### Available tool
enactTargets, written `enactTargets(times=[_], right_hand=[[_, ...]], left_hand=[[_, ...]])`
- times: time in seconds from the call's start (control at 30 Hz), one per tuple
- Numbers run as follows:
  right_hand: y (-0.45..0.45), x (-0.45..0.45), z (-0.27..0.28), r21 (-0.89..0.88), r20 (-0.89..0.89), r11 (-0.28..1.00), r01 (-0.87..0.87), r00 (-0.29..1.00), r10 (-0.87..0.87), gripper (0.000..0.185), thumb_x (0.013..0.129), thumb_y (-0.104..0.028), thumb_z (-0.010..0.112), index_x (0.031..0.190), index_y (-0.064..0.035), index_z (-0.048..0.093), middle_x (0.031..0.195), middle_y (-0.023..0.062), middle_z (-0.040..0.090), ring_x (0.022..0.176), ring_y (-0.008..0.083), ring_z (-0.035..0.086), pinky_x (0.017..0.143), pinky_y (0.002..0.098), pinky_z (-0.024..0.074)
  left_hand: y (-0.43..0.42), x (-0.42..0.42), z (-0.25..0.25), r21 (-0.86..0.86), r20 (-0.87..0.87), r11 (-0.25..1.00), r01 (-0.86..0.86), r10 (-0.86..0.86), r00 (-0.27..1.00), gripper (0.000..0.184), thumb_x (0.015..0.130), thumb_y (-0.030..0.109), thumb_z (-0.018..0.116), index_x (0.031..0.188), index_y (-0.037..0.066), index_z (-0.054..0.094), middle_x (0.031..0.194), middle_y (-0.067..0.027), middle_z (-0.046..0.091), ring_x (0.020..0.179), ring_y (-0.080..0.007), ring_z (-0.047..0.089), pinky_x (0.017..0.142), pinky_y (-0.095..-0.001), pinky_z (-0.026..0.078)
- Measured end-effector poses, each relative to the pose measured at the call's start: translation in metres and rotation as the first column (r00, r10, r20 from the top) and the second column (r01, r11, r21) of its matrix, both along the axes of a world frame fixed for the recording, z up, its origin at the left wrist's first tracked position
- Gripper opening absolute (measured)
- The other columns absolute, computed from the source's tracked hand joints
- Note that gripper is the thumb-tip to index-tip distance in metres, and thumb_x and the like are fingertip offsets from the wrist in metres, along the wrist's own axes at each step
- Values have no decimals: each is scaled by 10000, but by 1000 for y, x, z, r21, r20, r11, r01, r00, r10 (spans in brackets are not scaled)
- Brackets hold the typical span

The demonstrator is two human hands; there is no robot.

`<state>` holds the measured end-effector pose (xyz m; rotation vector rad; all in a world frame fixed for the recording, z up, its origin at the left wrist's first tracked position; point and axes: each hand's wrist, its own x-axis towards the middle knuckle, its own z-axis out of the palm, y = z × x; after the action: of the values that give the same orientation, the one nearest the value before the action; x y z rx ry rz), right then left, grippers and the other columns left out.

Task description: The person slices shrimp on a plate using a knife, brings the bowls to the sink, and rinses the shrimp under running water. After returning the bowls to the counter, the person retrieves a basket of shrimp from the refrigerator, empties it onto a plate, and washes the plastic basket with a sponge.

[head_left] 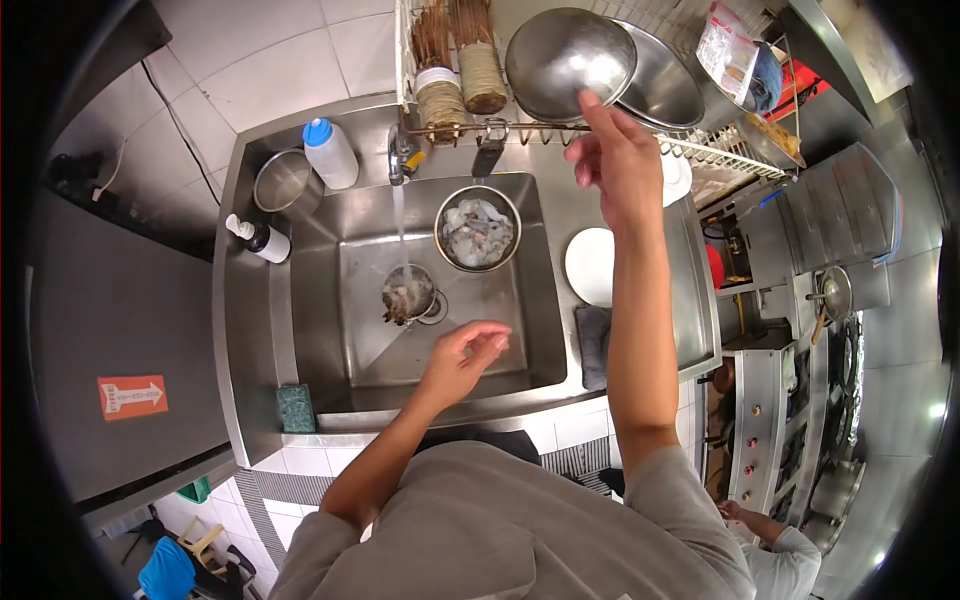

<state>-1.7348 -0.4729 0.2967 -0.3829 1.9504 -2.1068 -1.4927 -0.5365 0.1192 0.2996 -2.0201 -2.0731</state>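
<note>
My right hand is raised to the rack above the sink, its index finger stretched toward an upturned steel bowl. Whether the fingertip touches the bowl or only overlaps it, I cannot tell. Over the front of the steel sink hovers my left hand, empty, fingers loosely bent with the thumb slightly apart. A round metal bowl in the sink holds pale, wet, squid-like pieces. Water runs from the tap onto a small strainer with brownish scraps in it, near the drain.
Along the rim stand a blue-capped bottle, a steel pot, a pump bottle and a green scouring pad. A white plate and grey cloth lie right. Another person stands near the stove.
</note>
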Motion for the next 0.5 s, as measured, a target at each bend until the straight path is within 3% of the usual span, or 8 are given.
enactTargets(times=[0.07, 0.17, 0.23, 0.3, 0.4, 0.43, 0.47, 0.5], right_hand=[[-12, -13, -11, -205, 54, 968, -148, 985, 162, 251, 904, -261, 696, 804, -58, 587, 609, 41, 598, 438, 104, 475, 421, 238, 363], [-10, -19, -6, -403, -121, 885, -232, 972, 200, 152, 962, -182, 606, 867, -63, 592, 573, -8, 520, 455, 90, 447, 437, 242, 365], [6, 5, 16, -414, -78, 886, -210, 978, 195, 137, 978, -173, 577, 893, -66, 584, 557, -19, 482, 453, 81, 436, 417, 234, 354], [38, 39, 27, -327, -24, 939, -103, 995, 101, 144, 982, -176, 575, 890, -64, 573, 554, -20, 467, 439, 76, 419, 389, 225, 341], [112, 68, 1, 131, -435, 930, -344, 823, 366, 363, 965, -249, 610, 664, -51, 561, 485, 17, 483, 390, 112, 500, 352, 235, 367], [133, 86, -13, 266, -456, 924, -275, 809, 372, 288, 918, -187, 657, 673, -37, 632, 487, 32, 526, 400, 130, 527, 381, 256, 408], [136, 99, -22, 327, -481, 861, -389, 716, 506, 75, 829, -80, 684, 773, -36, 706, 551, 51, 599, 400, 143, 529, 410, 283, 437], [128, 109, -30, 465, -398, 717, -519, 601, 693, 141, 715, -15, 677, 839, -58, 729, 638, 57, 657, 438, 163, 558, 441, 301, 453]], left_hand=[[-11, 22, -5, -35, 57, 996, -86, 88, 994, 173, 944, 125, 624, 1089, 42, 666, 883, -46, 702, 812, -99, 651, 706, -239, 488], [-32, 45, 2, 17, 97, 979, -203, 200, 975, 168, 944, 119, 621, 1087, 45, 667, 872, -42, 695, 793, -96, 641, 717, -242, 496], [-42, 57, 7, 2, 101, 970, -242, 241, 965, 166, 947, 117, 617, 1085, 37, 665, 873, -46, 689, 780, -94, 627, 717, -245, 501], [-51, 66, 22, 74, 33, 948, -308, 307, 951, 167, 950, 123, 619, 1079, 26, 662, 888, -52, 686, 781, -96, 619, 719, -252, 506], [-56, 86, 46, 176, 10, 939, -295, 298, 954, 198, 956, 130, 614, 1118, 18, 638, 936, -65, 676, 804, -115, 629, 735, -256, 513], [-55, 92, 50, 252, -10, 935, -248, 259, 966, 209, 960, 133, 611, 1132, 15, 627, 975, -74, 671, 810, -124, 634, 740, -256, 514], [-50, 95, 49, 352, -51, 915, -196, 228, 972, 322, 966, 212, 603, 1192, -12, 559, 1026, -109, 655, 886, -161, 650, 755, -290, 534], [-46, 98, 50, 361, -35, 904, -230, 259, 965, 322, 966, 212, 603, 1192, -12, 559, 1026, -109, 655, 886, -161, 650, 755, -290, 534]])
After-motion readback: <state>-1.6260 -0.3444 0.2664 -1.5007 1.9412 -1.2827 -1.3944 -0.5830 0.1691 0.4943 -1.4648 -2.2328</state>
